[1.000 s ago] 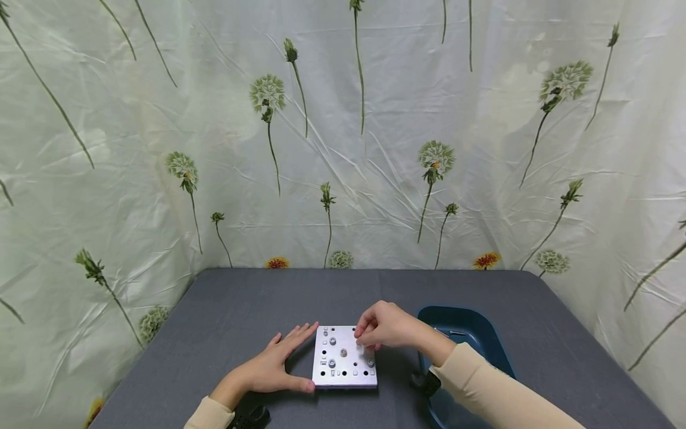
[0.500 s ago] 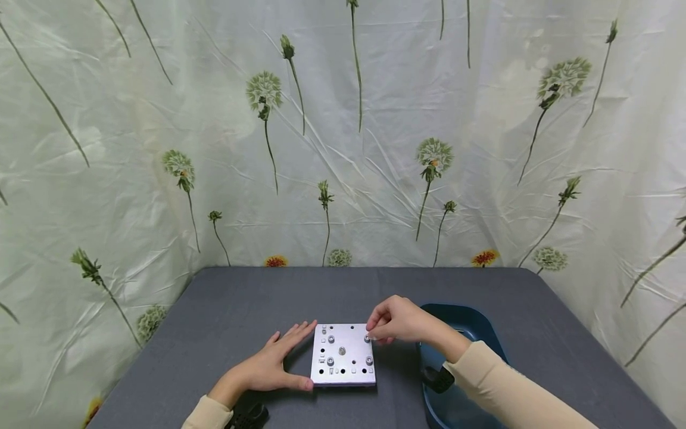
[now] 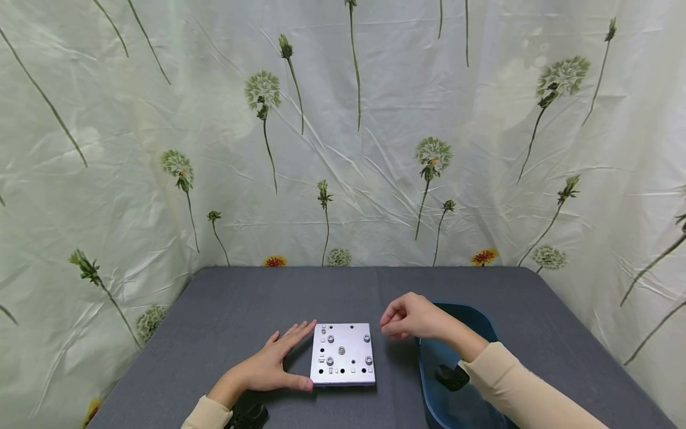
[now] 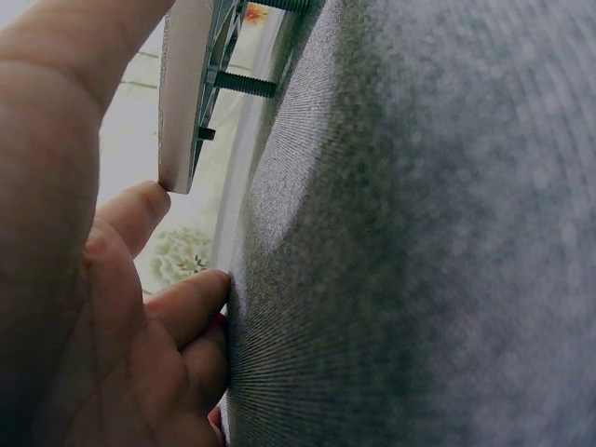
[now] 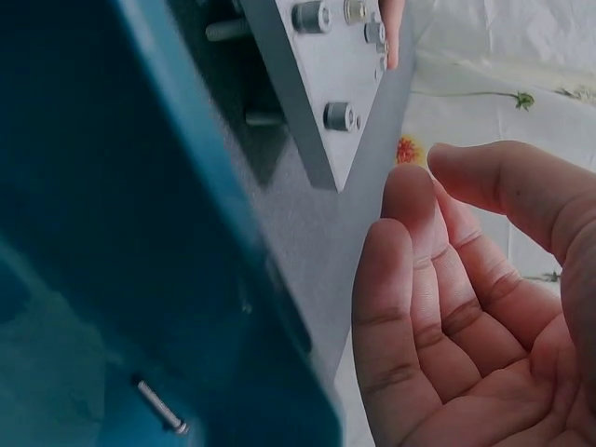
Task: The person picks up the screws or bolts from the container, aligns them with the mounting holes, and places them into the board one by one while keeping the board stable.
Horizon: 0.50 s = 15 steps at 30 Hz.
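A silver metal plate [image 3: 351,339] with several holes carries several socket head screws, one of them a screw [image 3: 367,338] near the far right corner. Below the plate, threaded shanks [image 4: 244,84] stick out in the left wrist view. My left hand [image 3: 276,366] lies spread along the plate's left side, index fingertip at the far corner and thumb tip at the near one. To the right of the plate, my right hand [image 3: 409,319] hovers by the tray's left rim. Its fingers [image 5: 384,279] are loosely bent, with nothing between them and the thumb.
A deep blue tray [image 3: 425,387] stands at the right, partly under my right forearm. Inside it lies a loose screw [image 5: 160,405]. Dark cloth covers the table [image 3: 268,298], and a flower-print curtain [image 3: 375,208] hangs behind it.
My right hand has gone from over the plate to the screw near its far right corner, let go of that screw, and moved right toward the tray. The left hand stays against the plate.
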Tool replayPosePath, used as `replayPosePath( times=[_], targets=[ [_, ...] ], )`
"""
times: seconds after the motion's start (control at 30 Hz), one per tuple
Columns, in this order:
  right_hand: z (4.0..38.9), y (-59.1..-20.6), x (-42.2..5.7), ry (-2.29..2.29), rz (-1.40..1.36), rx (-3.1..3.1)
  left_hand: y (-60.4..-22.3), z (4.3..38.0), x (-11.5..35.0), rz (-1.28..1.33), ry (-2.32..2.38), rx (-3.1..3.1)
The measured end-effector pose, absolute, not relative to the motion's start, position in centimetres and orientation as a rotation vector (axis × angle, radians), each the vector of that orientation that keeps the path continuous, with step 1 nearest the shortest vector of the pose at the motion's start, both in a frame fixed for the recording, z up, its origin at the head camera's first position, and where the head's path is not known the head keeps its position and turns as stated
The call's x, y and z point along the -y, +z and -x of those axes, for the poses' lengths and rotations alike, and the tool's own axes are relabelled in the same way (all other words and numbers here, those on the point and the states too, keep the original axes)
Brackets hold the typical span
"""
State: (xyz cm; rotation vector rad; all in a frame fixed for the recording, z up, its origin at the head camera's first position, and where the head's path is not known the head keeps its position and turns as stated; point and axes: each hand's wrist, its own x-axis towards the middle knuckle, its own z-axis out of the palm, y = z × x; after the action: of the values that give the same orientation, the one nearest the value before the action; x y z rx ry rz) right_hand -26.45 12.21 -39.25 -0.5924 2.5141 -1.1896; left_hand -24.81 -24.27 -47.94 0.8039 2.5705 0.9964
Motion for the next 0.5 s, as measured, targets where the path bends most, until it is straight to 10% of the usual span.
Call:
replayPosePath(
  times=[0.5],
  targets=[
    [26.9,-39.5,-15.4,-1.209,0.607,-2.539,-47.7,24.7,24.2,-0.798,0.996,-2.575]
  ],
)
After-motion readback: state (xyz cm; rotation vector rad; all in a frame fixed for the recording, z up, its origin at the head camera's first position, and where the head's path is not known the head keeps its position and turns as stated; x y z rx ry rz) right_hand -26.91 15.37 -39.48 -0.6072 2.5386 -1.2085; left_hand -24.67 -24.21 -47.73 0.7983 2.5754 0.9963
